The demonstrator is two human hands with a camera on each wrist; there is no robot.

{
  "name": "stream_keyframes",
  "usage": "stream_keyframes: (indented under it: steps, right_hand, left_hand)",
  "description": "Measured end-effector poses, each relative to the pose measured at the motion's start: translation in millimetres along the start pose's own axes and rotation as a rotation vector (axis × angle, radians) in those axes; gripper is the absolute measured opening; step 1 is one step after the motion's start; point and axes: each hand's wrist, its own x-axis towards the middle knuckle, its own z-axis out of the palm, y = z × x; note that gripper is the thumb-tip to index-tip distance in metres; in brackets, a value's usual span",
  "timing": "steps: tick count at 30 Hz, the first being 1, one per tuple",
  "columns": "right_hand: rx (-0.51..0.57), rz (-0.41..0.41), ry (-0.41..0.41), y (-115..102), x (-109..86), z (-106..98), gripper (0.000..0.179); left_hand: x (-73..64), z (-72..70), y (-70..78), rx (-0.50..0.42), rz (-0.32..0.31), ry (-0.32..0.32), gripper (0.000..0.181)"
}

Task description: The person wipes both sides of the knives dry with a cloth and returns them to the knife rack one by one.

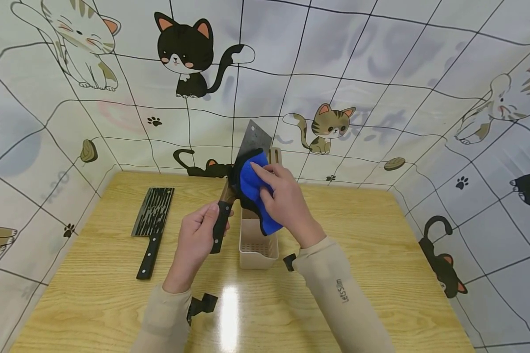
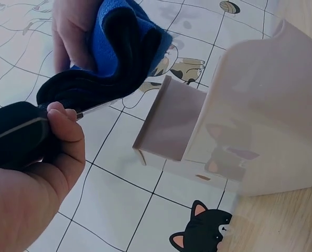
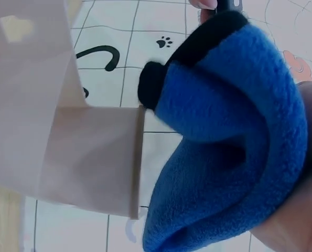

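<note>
My left hand (image 1: 194,242) grips the black riveted handle of a cleaver (image 1: 253,138), its broad metal blade tilted up and away from me. A blue cloth (image 1: 249,179) with black edging is folded over the blade's lower part and hides it. My right hand (image 1: 288,203) holds this cloth against the blade, index finger stretched along it. In the right wrist view the cloth (image 3: 224,105) covers most of that hand. Just behind and below the hands stands a beige plastic holder (image 1: 258,261) with a perforated floor, partly covered by the cloth.
A second cleaver (image 1: 152,215) with a dark streaked blade lies on the wooden table (image 1: 357,274), left of my left hand. Black straps (image 1: 203,304) show by both wrists. A cat-printed sheet (image 1: 274,54) rises behind the table and at both sides.
</note>
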Motion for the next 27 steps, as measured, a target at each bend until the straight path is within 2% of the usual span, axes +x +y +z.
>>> stream_keyframes:
  steps: [7, 14, 20, 27]
  right_hand:
    - [-0.15, -0.133, 0.026, -8, -1.0, 2, 0.049]
    - [-0.252, -0.197, 0.038, -17, -6.2, 4, 0.049]
    - [-0.235, -0.24, 0.004, -17, -9.4, 7, 0.047]
    - [-0.132, -0.238, -0.064, -14, -10.9, 7, 0.048]
  left_hand:
    - [-0.7, 2.0, 2.0, 0.007, 0.023, -0.009, 0.038]
    - [-0.8, 2.0, 1.7, 0.002, 0.025, 0.004, 0.038]
    - [-0.9, 0.7, 3.2, 0.028, 0.031, 0.023, 0.039]
    - [-2.1, -1.2, 2.9, 0.044, 0.017, 0.035, 0.035]
